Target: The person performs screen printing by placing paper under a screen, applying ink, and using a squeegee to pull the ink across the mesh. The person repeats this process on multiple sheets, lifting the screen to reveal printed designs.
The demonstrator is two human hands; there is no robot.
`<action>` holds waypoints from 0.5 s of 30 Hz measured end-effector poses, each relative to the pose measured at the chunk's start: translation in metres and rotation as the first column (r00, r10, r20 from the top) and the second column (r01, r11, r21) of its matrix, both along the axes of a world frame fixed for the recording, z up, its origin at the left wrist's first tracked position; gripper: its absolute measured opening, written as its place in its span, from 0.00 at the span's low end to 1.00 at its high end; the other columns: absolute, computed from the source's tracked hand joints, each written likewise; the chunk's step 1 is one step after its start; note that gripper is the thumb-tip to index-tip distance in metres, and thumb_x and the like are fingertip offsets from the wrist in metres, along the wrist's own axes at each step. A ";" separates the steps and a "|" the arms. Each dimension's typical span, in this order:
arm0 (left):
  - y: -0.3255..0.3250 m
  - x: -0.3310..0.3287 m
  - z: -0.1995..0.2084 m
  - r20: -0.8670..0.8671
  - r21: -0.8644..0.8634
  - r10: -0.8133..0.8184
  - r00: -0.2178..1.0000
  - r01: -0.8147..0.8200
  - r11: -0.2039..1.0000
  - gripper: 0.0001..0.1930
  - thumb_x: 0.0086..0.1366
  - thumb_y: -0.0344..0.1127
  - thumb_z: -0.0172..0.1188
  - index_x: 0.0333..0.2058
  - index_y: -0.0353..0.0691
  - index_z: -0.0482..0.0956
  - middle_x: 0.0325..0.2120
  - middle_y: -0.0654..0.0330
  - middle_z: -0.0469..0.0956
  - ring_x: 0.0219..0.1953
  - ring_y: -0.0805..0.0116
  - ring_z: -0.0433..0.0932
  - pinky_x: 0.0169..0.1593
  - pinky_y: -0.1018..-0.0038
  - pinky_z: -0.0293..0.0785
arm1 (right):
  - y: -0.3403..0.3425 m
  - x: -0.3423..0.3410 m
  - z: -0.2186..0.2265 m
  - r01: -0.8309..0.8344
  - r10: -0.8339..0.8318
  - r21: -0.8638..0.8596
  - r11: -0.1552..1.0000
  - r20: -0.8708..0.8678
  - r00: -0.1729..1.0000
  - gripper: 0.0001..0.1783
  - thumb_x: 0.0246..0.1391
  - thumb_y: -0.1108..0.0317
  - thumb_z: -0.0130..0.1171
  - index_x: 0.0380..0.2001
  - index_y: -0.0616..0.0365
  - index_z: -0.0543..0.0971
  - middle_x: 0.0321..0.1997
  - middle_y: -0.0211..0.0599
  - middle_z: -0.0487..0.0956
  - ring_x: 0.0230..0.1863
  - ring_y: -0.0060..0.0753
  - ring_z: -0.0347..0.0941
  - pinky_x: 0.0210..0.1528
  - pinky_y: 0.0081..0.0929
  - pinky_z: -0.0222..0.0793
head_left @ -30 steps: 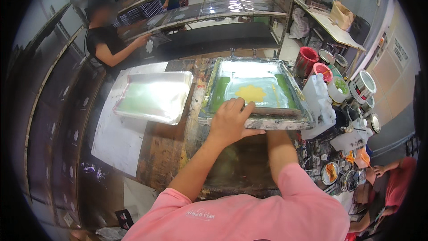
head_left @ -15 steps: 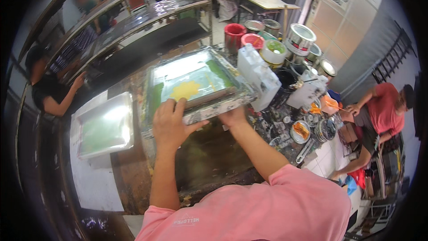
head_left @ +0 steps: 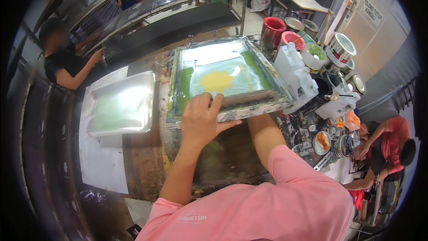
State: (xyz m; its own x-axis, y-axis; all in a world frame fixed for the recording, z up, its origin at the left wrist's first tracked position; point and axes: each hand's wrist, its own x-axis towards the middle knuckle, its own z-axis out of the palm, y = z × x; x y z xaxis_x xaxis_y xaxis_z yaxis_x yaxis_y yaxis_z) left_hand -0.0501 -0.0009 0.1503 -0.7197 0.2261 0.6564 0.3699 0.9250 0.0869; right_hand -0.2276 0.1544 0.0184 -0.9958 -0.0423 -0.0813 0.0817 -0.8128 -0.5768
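A screen printing frame (head_left: 214, 69) lies tilted, its near edge raised off the worktable. Its mesh is green and pale, with a yellow blot-shaped patch in the middle. My left hand (head_left: 201, 117) grips the near edge, fingers over the top and thumb along the side. A squeegee-like wooden bar (head_left: 247, 99) rests inside along the near end. My right forearm (head_left: 264, 136) reaches beneath the frame, which hides the hand and whatever it touches. A second screen (head_left: 120, 102), with a pale border, lies to the left on white paper (head_left: 103, 163).
Paint cans (head_left: 273, 31), white jugs (head_left: 292, 71) and open ink tubs (head_left: 322, 142) crowd the table's right side. A metal drying rack (head_left: 178, 27) stands behind. One co-worker (head_left: 67, 62) is at the left; another in red (head_left: 392, 147) bends at the right.
My right hand has slid farther under the frame, out of sight. My left hand keeps its hold on the near edge. The whole view has shifted, so the table appears farther right.
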 end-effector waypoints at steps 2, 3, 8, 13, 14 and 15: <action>0.000 -0.001 0.000 -0.015 -0.008 0.002 1.000 -0.002 1.000 0.42 0.44 0.71 0.76 0.46 0.40 0.82 0.34 0.59 0.72 0.35 0.59 0.76 0.39 0.62 0.74 | -0.026 0.002 -0.012 -0.032 0.032 -0.030 0.999 -0.004 0.999 0.32 0.74 0.46 0.49 0.70 0.56 0.69 0.70 0.44 0.72 0.70 0.48 0.68 0.73 0.50 0.66; -0.001 0.000 0.001 -0.007 -0.019 0.015 1.000 -0.015 1.000 0.42 0.44 0.72 0.75 0.46 0.40 0.82 0.34 0.60 0.72 0.35 0.59 0.76 0.39 0.62 0.74 | -0.043 0.008 -0.017 -0.060 0.059 -0.047 0.997 -0.008 0.998 0.32 0.74 0.46 0.49 0.70 0.56 0.68 0.71 0.44 0.72 0.70 0.48 0.68 0.74 0.50 0.66; -0.002 0.003 0.000 -0.009 -0.027 0.033 0.999 -0.033 0.999 0.42 0.45 0.72 0.74 0.46 0.41 0.82 0.34 0.60 0.72 0.35 0.59 0.76 0.38 0.62 0.74 | -0.085 0.089 -0.029 -0.334 0.320 -0.175 0.926 -0.104 0.942 0.33 0.74 0.46 0.49 0.71 0.57 0.67 0.72 0.45 0.71 0.71 0.47 0.67 0.75 0.49 0.64; -0.003 -0.001 -0.006 -0.045 -0.016 -0.001 0.999 0.000 1.000 0.42 0.45 0.72 0.74 0.46 0.41 0.82 0.34 0.59 0.72 0.35 0.59 0.76 0.39 0.62 0.74 | 0.009 0.109 0.000 -0.377 0.343 -0.223 0.899 -0.180 0.922 0.31 0.76 0.47 0.47 0.71 0.56 0.67 0.71 0.44 0.72 0.71 0.46 0.67 0.75 0.47 0.64; -0.002 -0.001 -0.005 -0.046 -0.015 -0.001 0.999 0.001 1.000 0.42 0.45 0.72 0.75 0.46 0.41 0.82 0.34 0.59 0.72 0.35 0.59 0.76 0.39 0.62 0.74 | 0.034 0.097 0.002 -0.384 0.343 -0.334 0.861 -0.176 0.923 0.29 0.77 0.49 0.44 0.70 0.55 0.68 0.69 0.41 0.73 0.70 0.44 0.67 0.74 0.46 0.65; 0.000 0.000 -0.004 -0.030 -0.013 0.008 1.000 -0.008 1.000 0.42 0.45 0.72 0.75 0.46 0.41 0.82 0.34 0.59 0.72 0.35 0.58 0.76 0.40 0.62 0.74 | 0.035 0.097 0.003 -0.345 0.312 -0.237 0.908 -0.164 0.936 0.29 0.76 0.48 0.45 0.70 0.55 0.68 0.69 0.41 0.74 0.70 0.44 0.68 0.74 0.46 0.65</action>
State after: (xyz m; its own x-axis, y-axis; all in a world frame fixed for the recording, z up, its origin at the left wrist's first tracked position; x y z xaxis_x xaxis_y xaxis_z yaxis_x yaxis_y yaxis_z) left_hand -0.0501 -0.0014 0.1466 -0.7019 0.2294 0.6743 0.3647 0.9289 0.0636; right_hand -0.1310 0.1894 0.0218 -0.9232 -0.3722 0.0954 0.3134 -0.8731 -0.3734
